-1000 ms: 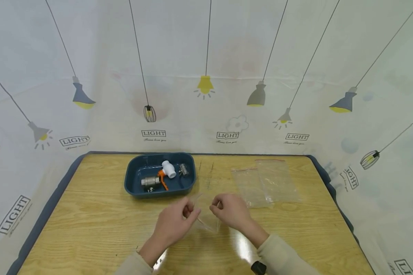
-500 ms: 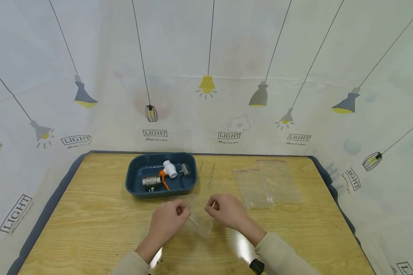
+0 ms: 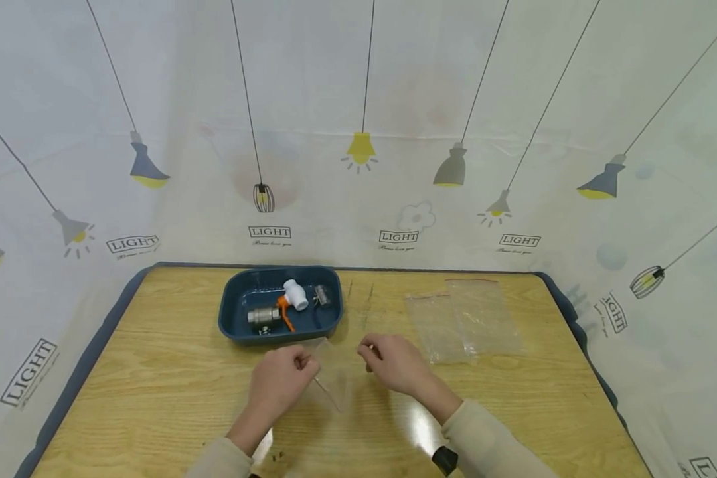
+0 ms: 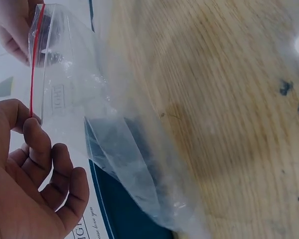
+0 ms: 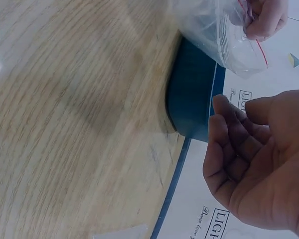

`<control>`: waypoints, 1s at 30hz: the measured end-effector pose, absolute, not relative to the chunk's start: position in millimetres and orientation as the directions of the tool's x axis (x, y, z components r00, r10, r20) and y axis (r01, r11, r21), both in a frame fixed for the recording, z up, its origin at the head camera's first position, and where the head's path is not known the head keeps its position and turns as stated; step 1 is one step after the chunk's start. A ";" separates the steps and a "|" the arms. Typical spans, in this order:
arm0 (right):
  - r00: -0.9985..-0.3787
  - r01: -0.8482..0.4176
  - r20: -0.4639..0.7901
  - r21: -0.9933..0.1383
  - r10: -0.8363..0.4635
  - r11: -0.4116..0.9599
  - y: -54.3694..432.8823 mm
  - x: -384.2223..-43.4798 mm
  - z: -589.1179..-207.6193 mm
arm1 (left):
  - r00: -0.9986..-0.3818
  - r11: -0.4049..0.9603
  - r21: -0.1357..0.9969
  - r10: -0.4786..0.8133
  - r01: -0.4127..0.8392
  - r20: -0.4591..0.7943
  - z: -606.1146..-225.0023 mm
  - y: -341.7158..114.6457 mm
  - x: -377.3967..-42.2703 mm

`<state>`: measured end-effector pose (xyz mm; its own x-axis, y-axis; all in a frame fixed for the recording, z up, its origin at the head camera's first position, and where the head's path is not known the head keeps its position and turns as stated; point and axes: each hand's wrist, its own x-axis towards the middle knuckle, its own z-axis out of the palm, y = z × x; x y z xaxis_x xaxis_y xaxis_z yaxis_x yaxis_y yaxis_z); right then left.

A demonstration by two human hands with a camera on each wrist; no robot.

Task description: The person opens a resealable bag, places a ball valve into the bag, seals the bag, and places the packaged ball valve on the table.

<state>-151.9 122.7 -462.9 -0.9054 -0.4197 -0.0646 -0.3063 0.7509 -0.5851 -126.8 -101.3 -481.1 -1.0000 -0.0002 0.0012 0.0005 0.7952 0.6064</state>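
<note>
A clear zip-lock bag (image 4: 65, 74) with a red line along its mouth hangs from my left hand (image 3: 282, 380). Thumb and fingers pinch that red-edged mouth in the left wrist view. My right hand (image 5: 261, 164) is apart from the bag, fingers loosely curled with nothing between them. In the head view it hovers over the table, right of the bag. Just beyond the left hand stands a dark blue tray (image 3: 227, 332). In it lie a metal valve (image 3: 263, 315), a white valve (image 3: 295, 295) with an orange handle (image 3: 285, 312), and a small metal fitting (image 3: 320, 296).
Two flat clear zip-lock bags (image 3: 439, 328) lie overlapping at the right on the wooden table (image 3: 544, 405). A patterned cloth (image 3: 334, 199) printed with lamps hangs behind and around the table.
My left hand has drawn the bag leftward and slightly nearer the tray's front. The right hand has let go of the bag's edge and stayed almost in place.
</note>
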 end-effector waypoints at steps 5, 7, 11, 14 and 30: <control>-0.917 -0.323 -0.033 -0.521 -0.397 0.790 124.2 -156.3 -470.9 | -0.999 0.792 0.609 -0.018 -0.036 -0.037 -483.7 -106.8 -128.7; -0.924 -0.321 -0.026 -0.485 -0.380 0.814 123.3 -159.3 -473.9 | -0.999 0.789 0.613 -0.024 -0.045 -0.043 -483.5 -108.5 -129.0; -0.930 -0.338 -0.003 -0.391 -0.368 0.856 118.0 -167.5 -477.9 | -0.998 0.788 0.613 -0.034 -0.054 -0.044 -483.4 -112.5 -129.7; -0.917 -0.394 0.083 -0.330 -0.390 0.858 112.1 -174.3 -477.9 | -0.999 0.791 0.610 -0.033 -0.053 -0.043 -484.3 -115.2 -130.4; -0.851 -0.525 0.044 -0.080 -0.523 0.848 48.5 -221.6 -473.7 | -1.000 0.792 0.610 0.019 0.001 -0.023 -490.2 -132.6 -134.2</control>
<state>-221.6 48.5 -473.7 -0.8513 -0.5228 0.0437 -0.5246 0.8476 -0.0798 -134.2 -132.6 -490.2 -0.9996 0.0186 -0.0228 0.0008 0.7924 0.6100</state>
